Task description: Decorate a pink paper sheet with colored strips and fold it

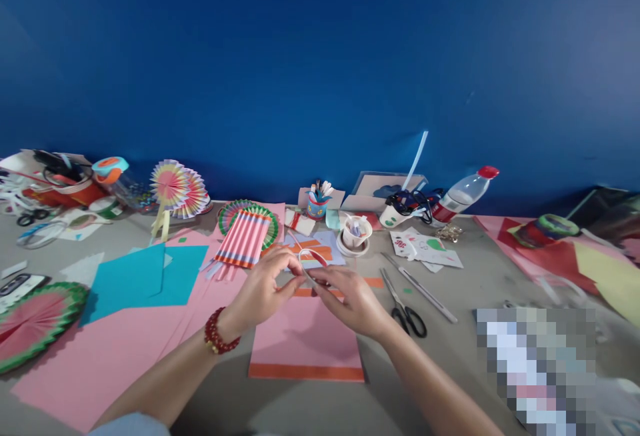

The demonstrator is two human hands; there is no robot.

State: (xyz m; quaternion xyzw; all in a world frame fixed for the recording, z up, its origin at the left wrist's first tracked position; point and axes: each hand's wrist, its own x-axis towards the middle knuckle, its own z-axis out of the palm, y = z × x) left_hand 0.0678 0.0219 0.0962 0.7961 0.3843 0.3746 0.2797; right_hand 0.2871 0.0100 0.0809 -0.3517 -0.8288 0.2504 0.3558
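Above a pink sheet with orange end bands (306, 336), both of my hands are raised close together. My left hand (263, 286), with a red bead bracelet (220, 333) on the wrist, pinches a thin white strip (302, 257) that curls into a loop. My right hand (353, 296) pinches the strip's lower end, its fingers nearly meeting the left ones. Just behind the fingers a small red piece (319, 258) shows, partly hidden. Black-handled scissors (407, 309) and a craft knife (425, 291) lie to the right of my right hand.
Pleated pink paper (243, 237) and a blue sheet (143, 283) lie left. Behind stand a white cup (357, 231), a pen cup (393, 215) and a tilted bottle (463, 196). Paper fans (173, 186) stand back left. A blue wall (320, 76) closes the rear.
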